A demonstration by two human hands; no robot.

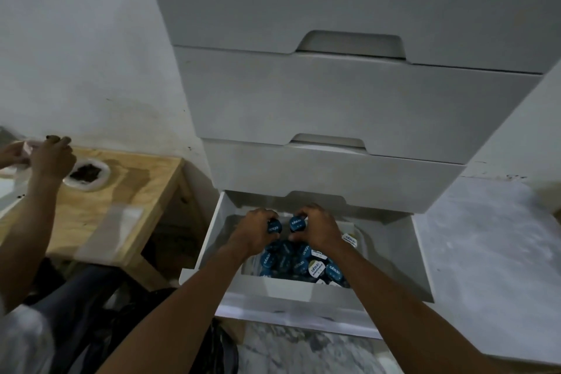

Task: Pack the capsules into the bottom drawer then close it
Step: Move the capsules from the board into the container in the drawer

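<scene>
Head view: both hands, left [258, 229] and right [318, 228], each pinching blue capsule [273, 226] over open bottom drawer [403, 255]; wooden stool [121, 191] just left.

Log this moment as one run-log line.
bottom drawer: open | left hand: holding capsule | right hand: holding capsule | loose capsules: in drawer

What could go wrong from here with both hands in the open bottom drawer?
1. Each hand, left hand and right hand, holds a blue capsule above the capsule pile; dropped ones may scatter the heap.
2. Heaped capsules might catch the drawer above when the bottom drawer closes.
</scene>
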